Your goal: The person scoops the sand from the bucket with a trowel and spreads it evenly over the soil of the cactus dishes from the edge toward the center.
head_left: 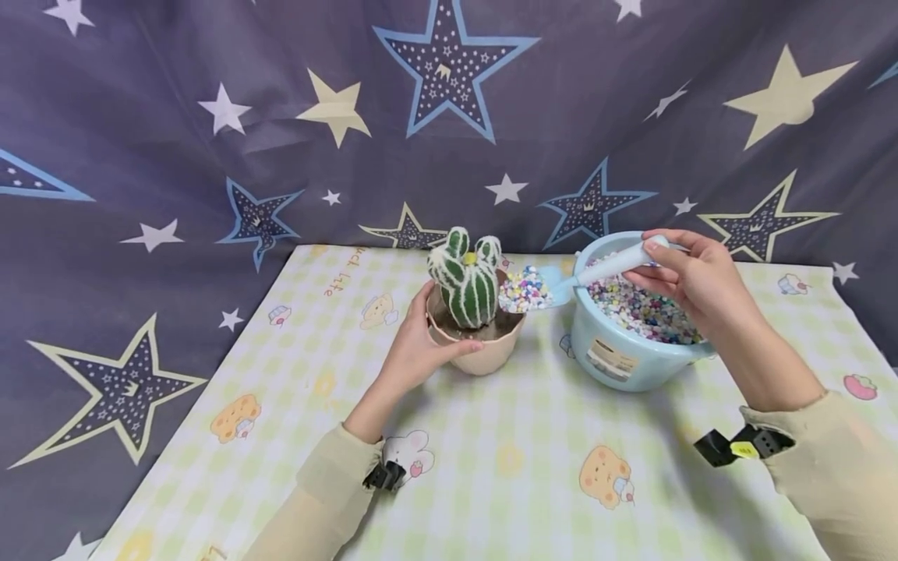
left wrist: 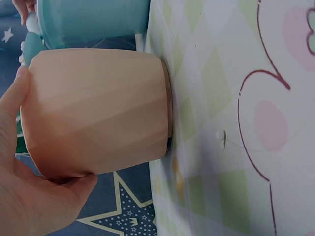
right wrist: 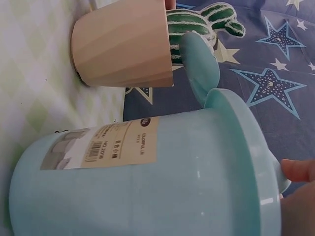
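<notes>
A green-and-white cactus (head_left: 471, 292) stands in a pinkish-beige flower pot (head_left: 484, 358). My left hand (head_left: 428, 339) grips the pot's left side, the thumb along its front, as the left wrist view also shows on the pot (left wrist: 103, 108). In my right hand (head_left: 701, 269) I hold the handle of a light blue toy shovel (head_left: 610, 265). Its blade, heaped with small multicoloured beads (head_left: 525, 290), is at the pot's right rim beside the cactus. The right wrist view shows the blade (right wrist: 201, 64) from below; whether it touches the rim I cannot tell.
Right of the pot stands a light blue bucket (head_left: 610, 335) with more coloured beads (head_left: 645, 312) in it and a label on its front. A checked cloth (head_left: 505, 499) with cartoon prints covers the table. Behind it hangs a dark curtain (head_left: 449, 187) with stars.
</notes>
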`<state>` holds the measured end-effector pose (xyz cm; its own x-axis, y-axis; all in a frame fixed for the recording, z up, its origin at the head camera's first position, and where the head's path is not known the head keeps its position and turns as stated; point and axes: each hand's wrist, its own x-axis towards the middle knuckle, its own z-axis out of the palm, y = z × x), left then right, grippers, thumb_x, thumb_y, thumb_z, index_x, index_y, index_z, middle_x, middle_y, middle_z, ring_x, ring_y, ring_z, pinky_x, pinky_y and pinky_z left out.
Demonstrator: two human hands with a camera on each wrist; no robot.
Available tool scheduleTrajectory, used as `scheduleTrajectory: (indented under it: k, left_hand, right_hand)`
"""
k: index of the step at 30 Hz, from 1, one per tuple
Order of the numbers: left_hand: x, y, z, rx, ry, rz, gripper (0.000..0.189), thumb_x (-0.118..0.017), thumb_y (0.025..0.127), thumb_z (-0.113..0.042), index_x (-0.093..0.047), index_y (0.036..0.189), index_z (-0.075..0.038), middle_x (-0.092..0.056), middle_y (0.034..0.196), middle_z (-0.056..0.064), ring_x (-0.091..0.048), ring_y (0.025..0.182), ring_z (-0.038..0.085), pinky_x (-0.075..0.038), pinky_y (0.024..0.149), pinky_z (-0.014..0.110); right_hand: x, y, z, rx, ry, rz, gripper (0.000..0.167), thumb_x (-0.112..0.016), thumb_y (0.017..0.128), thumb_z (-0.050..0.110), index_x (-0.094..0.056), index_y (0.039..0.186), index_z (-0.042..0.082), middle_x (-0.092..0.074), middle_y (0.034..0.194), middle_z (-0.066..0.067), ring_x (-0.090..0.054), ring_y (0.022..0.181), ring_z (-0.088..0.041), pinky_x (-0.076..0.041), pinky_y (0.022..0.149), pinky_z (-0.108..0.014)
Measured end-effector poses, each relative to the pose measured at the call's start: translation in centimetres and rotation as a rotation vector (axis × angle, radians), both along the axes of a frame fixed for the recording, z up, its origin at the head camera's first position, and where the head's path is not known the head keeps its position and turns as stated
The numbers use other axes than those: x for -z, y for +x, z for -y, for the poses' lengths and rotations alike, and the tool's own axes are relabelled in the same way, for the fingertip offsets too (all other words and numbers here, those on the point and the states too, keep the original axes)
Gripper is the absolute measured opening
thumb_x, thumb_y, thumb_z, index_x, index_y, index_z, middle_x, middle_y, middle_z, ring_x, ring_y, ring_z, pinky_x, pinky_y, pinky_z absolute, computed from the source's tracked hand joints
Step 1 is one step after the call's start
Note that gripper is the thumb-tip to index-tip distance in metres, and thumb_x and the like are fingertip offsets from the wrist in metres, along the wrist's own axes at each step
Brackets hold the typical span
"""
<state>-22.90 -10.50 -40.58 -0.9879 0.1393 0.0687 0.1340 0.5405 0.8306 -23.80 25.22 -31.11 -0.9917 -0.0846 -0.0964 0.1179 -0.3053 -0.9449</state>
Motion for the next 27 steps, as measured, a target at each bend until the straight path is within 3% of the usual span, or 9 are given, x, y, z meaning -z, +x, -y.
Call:
scheduleTrajectory:
  k: [3, 10, 20, 27]
  left_hand:
    - [0.1, 0.3, 0.0, -0.001, -0.005, 0.002, 0.123, -0.088, 0.072, -0.046, -0.008, 0.161, -0.017, -0.02, 0.166, 0.011, -0.026, 0.152, 0.032, -0.025, 0.124, 0.054]
    - [0.3, 0.1, 0.0, -0.011, -0.012, 0.002, 0.124, -0.088, 0.071, -0.049, -0.008, 0.161, -0.017, -0.021, 0.166, 0.012, -0.026, 0.152, 0.032, -0.024, 0.124, 0.053]
    - [0.3, 0.2, 0.1, -0.012, -0.011, 0.002, 0.124, -0.088, 0.072, -0.048, -0.008, 0.161, -0.017, -0.021, 0.166, 0.012, -0.026, 0.152, 0.032, -0.024, 0.124, 0.053]
    - [0.1, 0.3, -0.3, -0.033, -0.007, -0.014, 0.123, -0.089, 0.072, -0.044, -0.01, 0.161, -0.016, -0.022, 0.165, 0.013, -0.027, 0.152, 0.032, -0.025, 0.124, 0.052]
  right_hand:
    - [0.0, -0.1, 0.2, -0.017, -0.006, 0.011, 0.015, -0.067, 0.094, 0.011, -0.061, 0.108, 0.008, -0.071, 0.093, -0.005, -0.076, 0.08, -0.019, -0.063, 0.076, -0.028]
    - [-0.7, -0.6, 0.8, -0.01, 0.163, 0.029, 0.028, -0.063, 0.098, 0.019, -0.051, 0.119, 0.006, -0.072, 0.092, 0.002, -0.076, 0.083, -0.013, -0.062, 0.081, -0.025]
    - [-1.1, -1.0, 1.1, -0.025, 0.192, 0.022, 0.036, -0.062, 0.098, 0.018, -0.046, 0.125, 0.001, -0.072, 0.092, 0.001, -0.076, 0.082, -0.013, -0.062, 0.08, -0.025]
    - [-1.1, -1.1, 1.2, -0.014, 0.199, -0.004, 0.032, -0.063, 0.098, 0.017, -0.048, 0.122, 0.001, -0.072, 0.09, 0.002, -0.076, 0.081, -0.012, -0.062, 0.077, -0.025]
